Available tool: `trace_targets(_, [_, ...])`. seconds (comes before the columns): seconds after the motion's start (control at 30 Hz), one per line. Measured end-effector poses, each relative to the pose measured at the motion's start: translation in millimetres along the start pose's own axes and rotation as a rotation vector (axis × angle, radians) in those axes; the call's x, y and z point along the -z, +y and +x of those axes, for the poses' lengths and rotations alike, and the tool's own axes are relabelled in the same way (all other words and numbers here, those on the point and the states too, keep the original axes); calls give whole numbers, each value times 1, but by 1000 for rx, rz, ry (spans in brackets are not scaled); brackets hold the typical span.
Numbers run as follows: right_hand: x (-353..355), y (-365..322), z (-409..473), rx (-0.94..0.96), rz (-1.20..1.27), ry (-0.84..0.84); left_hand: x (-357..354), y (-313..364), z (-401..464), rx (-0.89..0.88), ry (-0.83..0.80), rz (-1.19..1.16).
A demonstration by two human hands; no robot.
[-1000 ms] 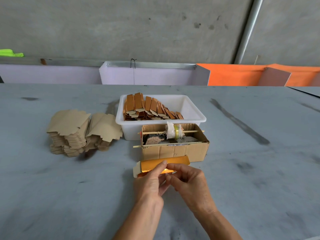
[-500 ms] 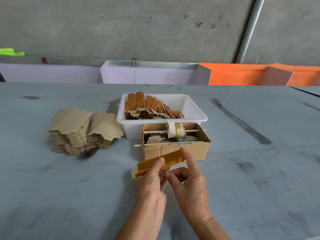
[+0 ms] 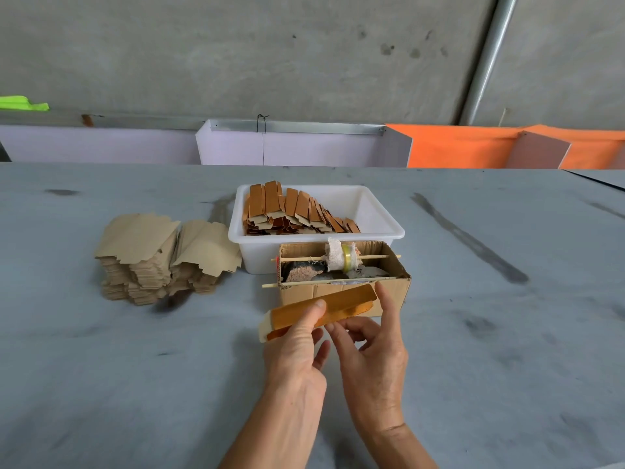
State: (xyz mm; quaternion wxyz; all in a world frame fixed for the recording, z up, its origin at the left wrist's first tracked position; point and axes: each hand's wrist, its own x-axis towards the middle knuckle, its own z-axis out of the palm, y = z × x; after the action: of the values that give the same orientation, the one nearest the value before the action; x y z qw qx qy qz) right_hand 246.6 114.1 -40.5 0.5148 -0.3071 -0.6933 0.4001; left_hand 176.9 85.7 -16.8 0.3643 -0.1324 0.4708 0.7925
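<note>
Orange card strip (image 3: 351, 301): middle hidden by fingers (image 3: 313, 313) of our left hand (image 3: 294, 353). Cardboard box (image 3: 400, 289): front partly covered, contents we cannot identify. Green object (image 3: 20, 103): cut off at left edge.

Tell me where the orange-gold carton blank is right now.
Head view, just below centre: the orange-gold carton blank is held tilted between the left hand and the right hand, directly in front of the small cardboard box.
</note>
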Motion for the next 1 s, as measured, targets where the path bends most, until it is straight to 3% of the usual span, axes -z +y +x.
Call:
trace_targets(0.33, [2,-6,0,-100,178,15,3,-2,-2,-32,-17,22])
trace_targets(0.63, [8,-14,2,-498,525,-22,5,-7,-4,-97,-30,63])
trace_targets(1.0, [7,-15,13,-907,707,3,7,-13,-13,-268,-175,260])
